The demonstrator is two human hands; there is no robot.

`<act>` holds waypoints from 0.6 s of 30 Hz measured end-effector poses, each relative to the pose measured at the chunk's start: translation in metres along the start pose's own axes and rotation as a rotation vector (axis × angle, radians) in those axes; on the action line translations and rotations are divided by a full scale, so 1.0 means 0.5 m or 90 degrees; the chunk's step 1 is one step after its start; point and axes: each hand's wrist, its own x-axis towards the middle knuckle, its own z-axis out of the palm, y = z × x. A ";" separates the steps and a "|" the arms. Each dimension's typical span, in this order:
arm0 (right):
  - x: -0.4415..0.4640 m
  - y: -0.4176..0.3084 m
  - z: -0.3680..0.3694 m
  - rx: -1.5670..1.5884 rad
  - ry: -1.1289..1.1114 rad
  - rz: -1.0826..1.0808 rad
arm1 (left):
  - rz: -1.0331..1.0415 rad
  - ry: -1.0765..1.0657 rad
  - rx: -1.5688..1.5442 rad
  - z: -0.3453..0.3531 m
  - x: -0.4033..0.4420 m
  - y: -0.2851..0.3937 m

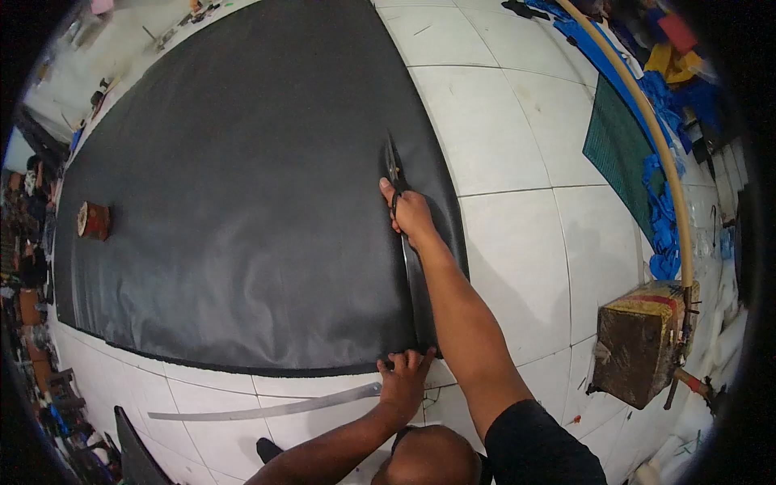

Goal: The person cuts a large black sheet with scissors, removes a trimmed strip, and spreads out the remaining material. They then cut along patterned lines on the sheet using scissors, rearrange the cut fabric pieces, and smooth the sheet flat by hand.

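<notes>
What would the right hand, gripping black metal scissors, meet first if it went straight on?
Leading with its scissors, the right hand would likely meet more smooth black sheet; blade depth is unclear.

Workshop, by the look of it from where I stand. White tiled floor (517, 267) serves as worktop: big black sheet (267, 162) spread out, scissors (393, 166) in use on it, long metal strip (267, 410) near its edge. Off right, a grimy box (634, 352), green mesh (618, 153), crumpled blue material (664, 234). Far left, packed clutter (32, 307), too blurred to sort.
</notes>
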 end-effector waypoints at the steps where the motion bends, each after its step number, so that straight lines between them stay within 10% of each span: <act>1: 0.017 -0.007 -0.001 0.007 -0.013 -0.008 | 0.000 0.026 -0.006 0.006 0.002 0.002; 14: 0.166 -0.088 0.023 0.029 -0.025 -0.023 | 0.022 -0.059 -0.054 -0.029 0.007 -0.018; 17: 0.154 -0.103 0.014 0.053 -0.041 -0.014 | 0.025 -0.160 -0.373 -0.135 0.042 -0.084; 18: 0.149 -0.103 0.014 0.069 -0.053 -0.001 | -0.002 0.012 -0.485 -0.164 0.074 -0.126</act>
